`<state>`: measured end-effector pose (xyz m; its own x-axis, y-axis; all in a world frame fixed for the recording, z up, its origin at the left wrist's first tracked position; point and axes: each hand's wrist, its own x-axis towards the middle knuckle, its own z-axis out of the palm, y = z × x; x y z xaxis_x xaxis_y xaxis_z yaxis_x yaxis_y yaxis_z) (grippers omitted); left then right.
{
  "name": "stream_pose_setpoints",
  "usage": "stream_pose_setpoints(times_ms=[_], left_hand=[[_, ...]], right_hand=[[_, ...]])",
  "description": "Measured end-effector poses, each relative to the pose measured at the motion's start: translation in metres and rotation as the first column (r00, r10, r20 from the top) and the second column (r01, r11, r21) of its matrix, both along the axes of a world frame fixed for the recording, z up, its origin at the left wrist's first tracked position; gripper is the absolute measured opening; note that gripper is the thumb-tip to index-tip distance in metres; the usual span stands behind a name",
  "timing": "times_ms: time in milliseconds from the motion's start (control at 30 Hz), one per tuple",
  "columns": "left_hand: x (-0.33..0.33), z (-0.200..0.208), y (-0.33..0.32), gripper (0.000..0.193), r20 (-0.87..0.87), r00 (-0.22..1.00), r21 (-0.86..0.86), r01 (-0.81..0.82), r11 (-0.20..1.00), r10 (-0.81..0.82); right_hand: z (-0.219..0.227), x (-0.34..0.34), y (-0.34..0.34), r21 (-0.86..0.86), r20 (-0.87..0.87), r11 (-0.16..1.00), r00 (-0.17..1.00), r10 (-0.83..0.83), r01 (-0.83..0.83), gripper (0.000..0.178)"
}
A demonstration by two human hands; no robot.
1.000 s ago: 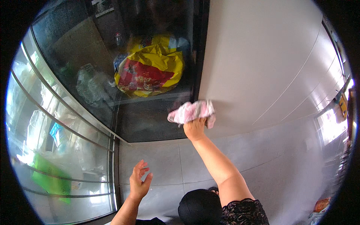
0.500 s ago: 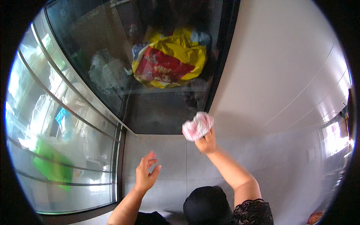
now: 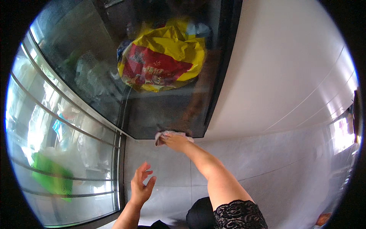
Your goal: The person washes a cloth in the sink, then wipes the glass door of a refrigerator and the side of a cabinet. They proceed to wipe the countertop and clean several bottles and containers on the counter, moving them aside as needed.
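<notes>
Right hand (image 3: 177, 142): is clasping the cloth, its fingers lying over it and pressing it toward the glass.
Left hand (image 3: 142, 186): is hovering above the floor, nearer the body and left of the right hand, fingers spread loosely and bending, thumb standing apart.
Cloth (image 3: 159, 140): is bunching, pale, under the right hand along the near edge of the glass.
Glass (image 3: 152, 114): is spreading dark on the far side, its black frame (image 3: 228, 45) bounding it on the right.
Bag (image 3: 164, 57): is showing yellow and red, crumpled, through the glass, farther off than the cloth.
Panel (image 3: 274, 68): is standing white, right of the frame.
Floor (image 3: 164, 168): is lying grey, near side.
Green sheet (image 3: 53, 175): is showing at left, behind dark bars.
</notes>
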<state>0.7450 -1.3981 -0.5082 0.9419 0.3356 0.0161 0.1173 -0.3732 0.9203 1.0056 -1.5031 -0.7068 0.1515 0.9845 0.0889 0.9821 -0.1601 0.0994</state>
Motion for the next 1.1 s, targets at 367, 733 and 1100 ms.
stream_pose_setpoints(times_ms=[367,733,1100], left_hand=[[0.013,-0.024,0.001,0.057,0.020,0.999,-0.079,0.052,0.996,-0.050],[0.102,0.046,-0.062,0.068,0.300,0.933,-0.503,0.332,0.798,-0.199],[0.113,0.073,-0.046,0.055,0.390,0.862,-0.842,0.476,0.253,-0.323]], right_hand=[[0.051,0.006,-0.245,-0.085,0.230,0.907,0.893,-0.386,0.414,0.036],[0.384,-0.037,-0.231,0.682,-0.646,0.480,0.762,0.040,0.552,0.034],[0.303,-0.078,-0.134,0.130,-0.413,0.770,-0.672,0.615,0.625,0.041]])
